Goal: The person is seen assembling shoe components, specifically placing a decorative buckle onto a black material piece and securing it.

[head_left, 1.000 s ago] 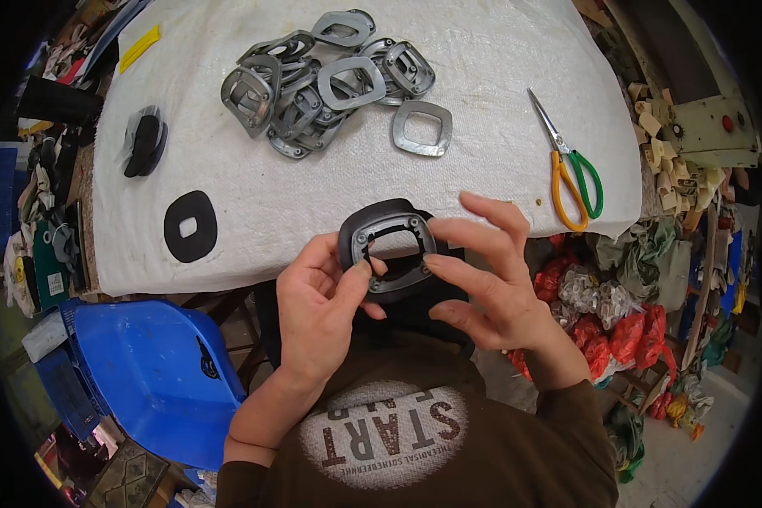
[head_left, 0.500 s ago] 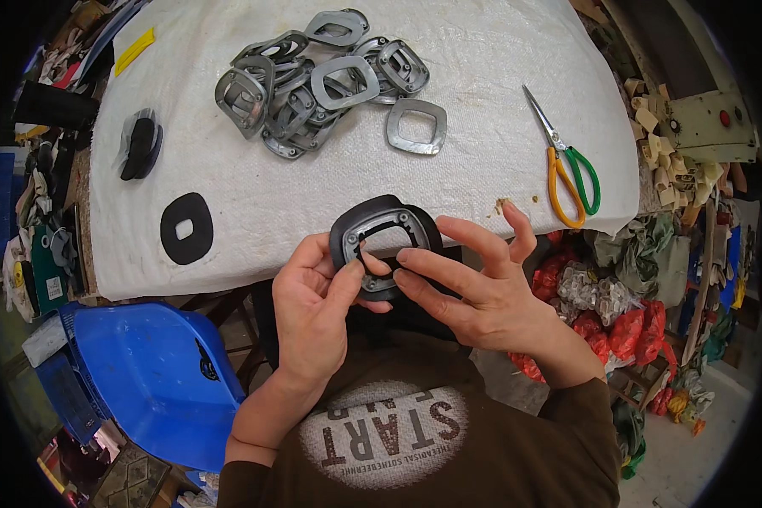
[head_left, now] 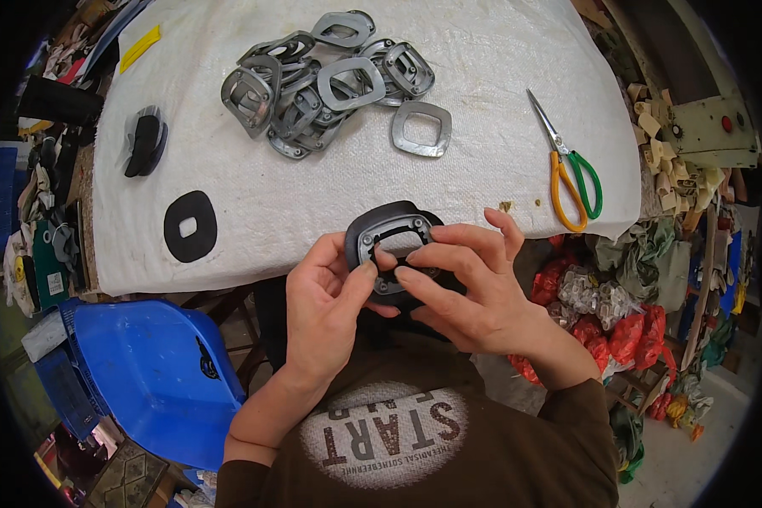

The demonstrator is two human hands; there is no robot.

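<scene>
Close to my body, at the table's near edge, I hold a grey square-holed frame (head_left: 394, 229) fitted against a black rounded pad (head_left: 357, 234). My left hand (head_left: 320, 309) grips its left side, with the thumb on the frame and a fingertip showing through the opening. On the right side, my right hand (head_left: 485, 298) has its fingers bent over the frame's inner edge and covers part of it. A flat black pad with a square hole (head_left: 190, 244) lies to the left. Beyond my hands is a heap of similar grey frames (head_left: 306, 118), with one frame (head_left: 444, 133) lying apart.
Scissors (head_left: 574, 186) with yellow and green handles lie at the right of the white-covered table (head_left: 474, 51). A clear-wrapped black stack (head_left: 146, 146) and a yellow strip (head_left: 140, 48) are at the left. A blue tub (head_left: 144, 339) stands lower left; red bags (head_left: 635, 334) lie lower right.
The held frame and pad have shifted slightly right with my left hand. My right fingers have drawn in closer over the frame's right side.
</scene>
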